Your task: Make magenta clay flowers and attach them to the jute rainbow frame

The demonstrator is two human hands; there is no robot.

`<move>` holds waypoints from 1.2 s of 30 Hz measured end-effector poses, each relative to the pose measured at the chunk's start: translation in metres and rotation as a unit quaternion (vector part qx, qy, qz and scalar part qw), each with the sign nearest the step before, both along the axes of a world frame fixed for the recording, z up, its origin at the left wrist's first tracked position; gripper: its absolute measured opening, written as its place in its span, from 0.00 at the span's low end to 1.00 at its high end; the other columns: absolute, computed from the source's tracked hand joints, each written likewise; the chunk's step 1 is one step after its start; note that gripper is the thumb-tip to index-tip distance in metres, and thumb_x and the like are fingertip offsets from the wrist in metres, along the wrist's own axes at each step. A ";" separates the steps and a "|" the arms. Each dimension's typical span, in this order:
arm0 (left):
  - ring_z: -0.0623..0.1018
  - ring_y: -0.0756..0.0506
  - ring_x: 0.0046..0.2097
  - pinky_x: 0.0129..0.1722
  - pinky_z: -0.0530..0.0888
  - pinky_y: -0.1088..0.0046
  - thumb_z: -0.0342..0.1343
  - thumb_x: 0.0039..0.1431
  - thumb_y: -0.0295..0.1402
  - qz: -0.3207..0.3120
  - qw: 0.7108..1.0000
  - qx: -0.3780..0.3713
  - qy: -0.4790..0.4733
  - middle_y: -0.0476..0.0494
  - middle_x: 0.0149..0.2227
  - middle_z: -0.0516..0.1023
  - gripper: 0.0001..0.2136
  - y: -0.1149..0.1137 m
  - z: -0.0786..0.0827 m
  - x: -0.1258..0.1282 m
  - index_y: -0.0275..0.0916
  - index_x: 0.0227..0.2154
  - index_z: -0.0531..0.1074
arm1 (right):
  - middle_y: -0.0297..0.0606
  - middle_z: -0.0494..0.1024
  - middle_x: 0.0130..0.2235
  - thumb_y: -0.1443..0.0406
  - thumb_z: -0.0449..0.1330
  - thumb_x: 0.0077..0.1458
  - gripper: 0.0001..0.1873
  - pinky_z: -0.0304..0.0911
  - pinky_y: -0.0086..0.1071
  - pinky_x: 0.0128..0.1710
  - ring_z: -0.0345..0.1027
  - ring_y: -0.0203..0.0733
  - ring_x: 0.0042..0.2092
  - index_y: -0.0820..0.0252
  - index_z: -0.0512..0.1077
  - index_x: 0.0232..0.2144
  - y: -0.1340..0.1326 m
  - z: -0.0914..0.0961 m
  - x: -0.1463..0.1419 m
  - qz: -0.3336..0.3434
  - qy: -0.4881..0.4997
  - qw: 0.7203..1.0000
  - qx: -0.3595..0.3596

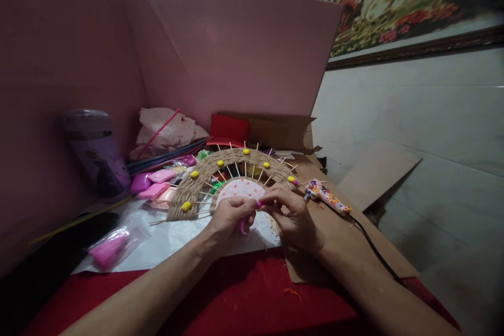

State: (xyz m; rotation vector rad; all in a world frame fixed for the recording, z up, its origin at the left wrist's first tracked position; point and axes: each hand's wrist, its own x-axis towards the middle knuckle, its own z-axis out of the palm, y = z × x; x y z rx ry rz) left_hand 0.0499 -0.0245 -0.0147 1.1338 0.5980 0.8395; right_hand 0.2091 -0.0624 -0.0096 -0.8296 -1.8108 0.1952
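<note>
Both hands meet in front of a half-round woven twine fan (183, 194) with thin sticks poking out of its edges. Yellow clay pieces (186, 206) dot its twine band, and one at the right end has a pink bit beside it. My left hand (232, 218) is closed in a pinch on pink clay (243, 228), part of which hangs below the fingers. My right hand (295, 218) pinches a small pink clay bit (259, 204) at the fingertips, touching the left fingertips. Behind the hands shows the fan's pink dotted centre (242, 187), partly hidden.
On the right, a patterned glue gun (326, 197) lies on cardboard (315, 262), its black cord running forward. Pink clay packets (155, 189) lie at left, with another bagged pink packet (110, 249) nearer. A purple tumbler (96, 155) stands far left. Red cloth (236, 294) covers the front.
</note>
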 end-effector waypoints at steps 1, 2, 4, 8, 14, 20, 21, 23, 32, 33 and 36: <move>0.61 0.57 0.14 0.15 0.55 0.80 0.64 0.40 0.45 0.003 1.000 0.001 0.001 0.51 0.13 0.67 0.19 0.000 0.000 0.000 0.33 0.15 0.67 | 0.36 0.70 0.31 0.70 0.59 0.53 0.04 0.61 0.30 0.29 0.64 0.36 0.32 0.58 0.71 0.33 0.000 0.000 0.000 0.000 -0.001 1.000 -0.001; 0.61 0.57 0.14 0.15 0.55 0.80 0.64 0.40 0.45 0.008 1.000 0.002 0.001 0.52 0.13 0.67 0.19 0.000 0.000 0.000 0.33 0.15 0.67 | 0.35 0.70 0.31 0.70 0.59 0.53 0.04 0.61 0.29 0.28 0.63 0.36 0.32 0.59 0.71 0.34 0.000 0.000 0.000 0.000 -0.002 1.000 -0.001; 0.61 0.56 0.14 0.15 0.55 0.80 0.64 0.41 0.46 0.019 1.000 0.004 -0.004 0.52 0.13 0.67 0.19 0.000 0.000 0.001 0.34 0.16 0.67 | 0.35 0.70 0.31 0.70 0.59 0.53 0.04 0.60 0.29 0.27 0.63 0.36 0.31 0.59 0.71 0.34 0.000 0.000 0.000 0.003 -0.001 1.000 -0.002; 0.61 0.56 0.14 0.15 0.55 0.80 0.64 0.39 0.46 0.015 1.000 0.000 0.000 0.52 0.13 0.66 0.19 -0.001 0.001 0.002 0.33 0.15 0.68 | 0.35 0.70 0.31 0.71 0.58 0.53 0.04 0.59 0.29 0.28 0.63 0.35 0.31 0.60 0.71 0.32 -0.001 0.001 -0.001 -0.002 0.000 1.000 0.006; 0.60 0.57 0.14 0.14 0.55 0.80 0.64 0.39 0.46 0.027 1.000 0.003 -0.005 0.52 0.12 0.66 0.20 -0.001 0.003 0.002 0.33 0.14 0.67 | 0.35 0.70 0.31 0.69 0.58 0.54 0.02 0.58 0.30 0.28 0.62 0.35 0.30 0.59 0.70 0.32 -0.002 0.001 -0.001 -0.026 -0.014 1.000 -0.010; 0.61 0.57 0.13 0.14 0.54 0.80 0.64 0.40 0.45 0.006 1.000 0.000 0.000 0.52 0.13 0.67 0.19 -0.001 0.000 0.001 0.34 0.14 0.67 | 0.35 0.70 0.31 0.68 0.59 0.54 0.01 0.58 0.30 0.28 0.63 0.36 0.31 0.59 0.70 0.32 0.000 -0.001 0.000 -0.024 -0.003 1.000 -0.019; 0.61 0.57 0.13 0.14 0.54 0.80 0.65 0.40 0.44 0.008 1.000 0.002 -0.002 0.52 0.13 0.67 0.19 0.000 0.000 0.001 0.34 0.14 0.67 | 0.35 0.70 0.30 0.68 0.60 0.54 0.02 0.58 0.30 0.27 0.63 0.36 0.31 0.59 0.70 0.32 0.000 -0.001 0.000 -0.021 -0.005 1.000 -0.022; 0.61 0.57 0.13 0.14 0.55 0.80 0.64 0.40 0.45 0.011 1.000 0.009 -0.006 0.52 0.13 0.67 0.19 0.000 0.000 0.001 0.34 0.14 0.66 | 0.34 0.70 0.30 0.68 0.60 0.53 0.02 0.58 0.30 0.27 0.62 0.35 0.30 0.58 0.70 0.32 0.001 -0.001 0.001 -0.012 -0.009 1.000 -0.020; 0.60 0.57 0.14 0.14 0.55 0.80 0.65 0.38 0.45 0.020 1.000 0.011 0.003 0.52 0.13 0.67 0.18 -0.001 0.003 0.000 0.33 0.15 0.68 | 0.35 0.70 0.31 0.70 0.59 0.53 0.05 0.59 0.30 0.29 0.63 0.36 0.32 0.59 0.70 0.35 0.001 -0.001 0.001 -0.008 -0.025 1.000 -0.010; 0.61 0.57 0.14 0.14 0.55 0.80 0.64 0.39 0.46 0.018 1.000 0.012 0.002 0.52 0.13 0.67 0.19 -0.001 0.002 0.000 0.33 0.15 0.68 | 0.35 0.70 0.31 0.70 0.59 0.54 0.04 0.60 0.30 0.30 0.63 0.36 0.32 0.59 0.70 0.34 0.001 0.000 0.001 -0.007 -0.025 1.000 -0.006; 0.61 0.57 0.13 0.14 0.55 0.80 0.63 0.41 0.46 0.006 1.000 0.003 0.000 0.51 0.13 0.67 0.19 -0.001 0.001 0.000 0.33 0.16 0.69 | 0.35 0.71 0.32 0.70 0.57 0.55 0.04 0.60 0.30 0.30 0.64 0.37 0.34 0.59 0.70 0.33 0.001 0.000 0.001 -0.005 -0.021 1.000 0.003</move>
